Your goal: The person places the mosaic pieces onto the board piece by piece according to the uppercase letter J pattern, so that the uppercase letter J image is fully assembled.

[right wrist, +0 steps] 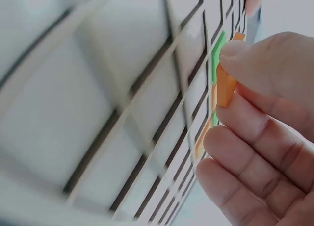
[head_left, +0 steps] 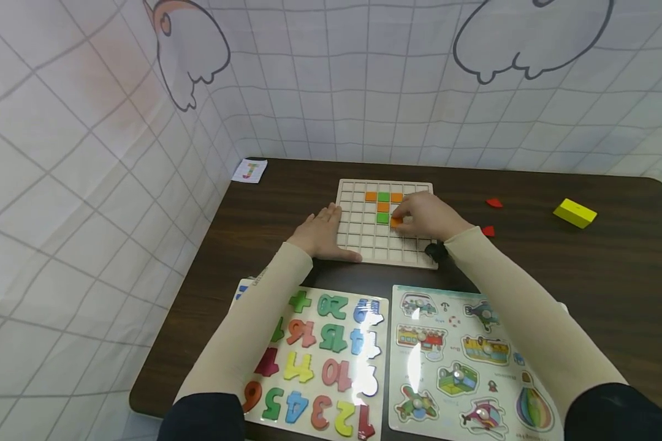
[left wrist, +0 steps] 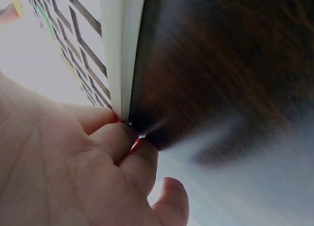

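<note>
A pale gridded board lies on the dark table. Orange and green square tiles sit in its cells, among them a green tile and an orange tile above it. Thumb and index finger of my right hand pinch an orange square tile, tilted close over the board beside the lower green tile. My left hand rests along the board's left edge with its fingers extended and thumb at the near corner. In the left wrist view, fingertips touch the board's side.
Nearer the body lie a number puzzle board and a vehicle puzzle board, partly under the forearms. Two red pieces and a yellow block are on the right. A card with a coloured figure lies at the far left corner.
</note>
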